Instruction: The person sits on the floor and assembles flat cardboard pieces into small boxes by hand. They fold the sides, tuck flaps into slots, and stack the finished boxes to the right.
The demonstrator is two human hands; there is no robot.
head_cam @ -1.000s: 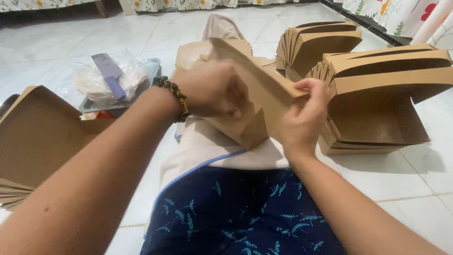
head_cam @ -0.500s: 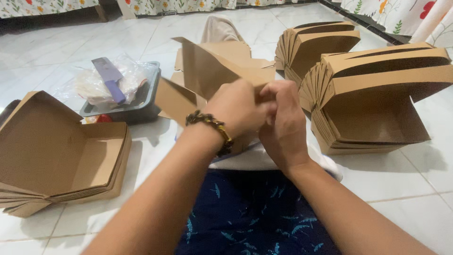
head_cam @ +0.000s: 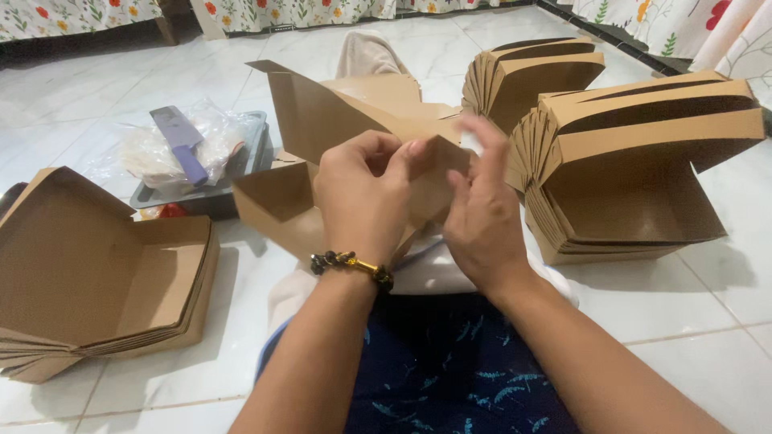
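A brown cardboard box [head_cam: 322, 120], partly folded, is held over my lap with its lid flap standing up at the back. My left hand [head_cam: 362, 197], with a beaded bracelet on the wrist, grips the box's near wall. My right hand [head_cam: 482, 217] pinches a side flap of the same box next to the left hand's fingers. The box's near side is hidden behind both hands.
A nested stack of folded brown boxes [head_cam: 635, 169] stands at the right, another stack [head_cam: 531, 76] behind it. Unfolded boxes [head_cam: 88, 273] lie stacked at the left. A grey tray [head_cam: 253, 153] with a plastic bag and a purple tool sits on the white tile floor.
The box has been turned and its lid flap has come up at the back. Both hands have shifted closer together on its near side.
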